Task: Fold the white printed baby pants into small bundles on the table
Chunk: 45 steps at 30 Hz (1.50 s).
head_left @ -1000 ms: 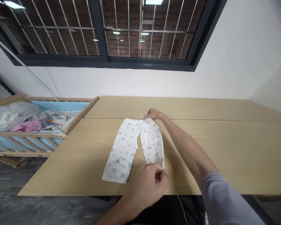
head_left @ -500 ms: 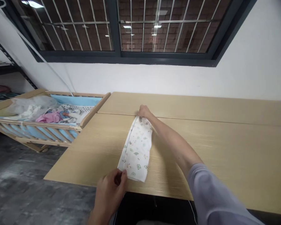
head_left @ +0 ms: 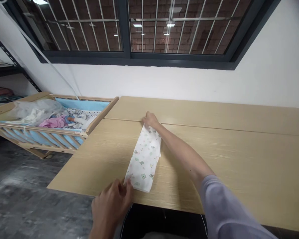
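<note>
A white cloth [head_left: 144, 159] with a small green and brown print lies folded into a long strip on the wooden table [head_left: 201, 166]. My right hand [head_left: 150, 119] reaches across to its far end, fingers closed on the edge there. At the near left corner, my left hand [head_left: 113, 199] has its thumb and fingers pinched on the cloth. Both hands keep the strip stretched between them, slanting away from me. The right fingertips are partly hidden behind the hand.
At the left stands a wooden crib [head_left: 72, 132] with blue lining, holding a pink cloth [head_left: 53, 122], other fabrics and a clear plastic bag [head_left: 37, 109]. Behind the table is a white wall with a barred window [head_left: 129, 58]. A dark shelf [head_left: 5, 73] is at far left.
The cloth's left long edge has been folded or smoothed, so the loose layer line seen earlier no longer shows. Both hands have shifted slightly left.
</note>
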Available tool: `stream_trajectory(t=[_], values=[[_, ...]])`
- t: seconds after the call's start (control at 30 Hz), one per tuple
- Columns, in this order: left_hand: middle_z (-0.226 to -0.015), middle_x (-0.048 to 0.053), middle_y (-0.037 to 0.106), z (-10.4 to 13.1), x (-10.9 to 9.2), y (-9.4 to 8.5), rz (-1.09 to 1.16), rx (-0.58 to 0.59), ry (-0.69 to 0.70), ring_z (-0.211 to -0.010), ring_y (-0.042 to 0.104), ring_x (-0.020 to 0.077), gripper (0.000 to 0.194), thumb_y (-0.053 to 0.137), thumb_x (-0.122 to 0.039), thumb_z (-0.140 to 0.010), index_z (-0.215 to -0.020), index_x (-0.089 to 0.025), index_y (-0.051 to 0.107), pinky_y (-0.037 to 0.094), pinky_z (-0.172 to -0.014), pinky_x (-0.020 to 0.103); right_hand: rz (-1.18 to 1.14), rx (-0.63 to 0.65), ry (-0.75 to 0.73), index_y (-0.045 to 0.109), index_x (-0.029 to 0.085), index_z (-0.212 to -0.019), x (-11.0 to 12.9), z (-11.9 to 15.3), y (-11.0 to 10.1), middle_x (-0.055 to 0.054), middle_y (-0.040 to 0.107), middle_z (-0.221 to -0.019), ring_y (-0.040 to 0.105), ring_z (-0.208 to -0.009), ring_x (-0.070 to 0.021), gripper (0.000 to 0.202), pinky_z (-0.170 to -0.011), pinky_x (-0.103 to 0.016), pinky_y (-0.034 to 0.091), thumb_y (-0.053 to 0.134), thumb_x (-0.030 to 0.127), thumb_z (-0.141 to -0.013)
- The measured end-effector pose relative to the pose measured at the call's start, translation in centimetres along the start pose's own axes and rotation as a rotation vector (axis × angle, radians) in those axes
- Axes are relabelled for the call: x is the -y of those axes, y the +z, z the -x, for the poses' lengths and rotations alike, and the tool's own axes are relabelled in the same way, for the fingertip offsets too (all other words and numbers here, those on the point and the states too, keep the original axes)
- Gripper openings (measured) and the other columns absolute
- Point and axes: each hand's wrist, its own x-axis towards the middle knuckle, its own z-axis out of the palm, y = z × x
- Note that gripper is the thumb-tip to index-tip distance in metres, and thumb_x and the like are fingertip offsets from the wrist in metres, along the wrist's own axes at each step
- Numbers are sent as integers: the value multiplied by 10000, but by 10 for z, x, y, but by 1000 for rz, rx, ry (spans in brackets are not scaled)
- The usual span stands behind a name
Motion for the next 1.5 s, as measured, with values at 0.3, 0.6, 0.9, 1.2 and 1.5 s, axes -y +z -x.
stream_trajectory(t=[0.3, 0.6, 0.9, 1.2, 1.5], values=[[-1407, 175, 610, 34, -2, 32, 8, -430, 649, -1251, 590, 314, 528, 593, -334, -882, -1384, -180, 537, 409, -978, 413, -31, 414, -800, 309, 284, -1585, 17, 173, 10, -69, 295, -1651, 268, -1523, -291, 639, -1211, -495, 277, 394, 552, -1011], [-1494, 127, 546, 46, -4, 49, -84, -383, 630, -1321, 550, 315, 585, 587, -347, -887, -1461, -276, 503, 332, -1025, 455, 41, 492, -764, 184, 297, -1621, -26, 156, 31, -28, 87, -1682, 70, -1565, -244, 724, -1272, -473, 72, 333, 646, -1004], [-1479, 138, 560, 47, -5, 46, -163, -392, 641, -1293, 574, 306, 528, 614, -356, -892, -1413, -275, 568, 371, -949, 428, 268, 289, -437, 184, 193, -1627, -72, 29, 18, -57, 118, -1684, 81, -1566, -240, 703, -1270, -442, 41, 248, 560, -1031], [-1469, 120, 573, 41, -2, 40, -53, -331, 650, -1282, 575, 283, 492, 589, -351, -932, -1414, -267, 540, 402, -914, 395, 242, 186, -502, 202, 119, -1613, -60, 38, 3, -141, 130, -1686, 90, -1564, -288, 686, -1260, -495, 83, 298, 481, -1038], [-1387, 118, 639, -10, 29, 20, 80, -186, 882, -1241, 605, 242, 478, 584, -273, -958, -1424, -217, 493, 364, -1003, 371, 76, 412, -821, 662, 172, -1213, -9, 241, -27, -112, 708, -1115, 657, -1038, -237, 429, -952, -413, 507, 387, 456, -1045]])
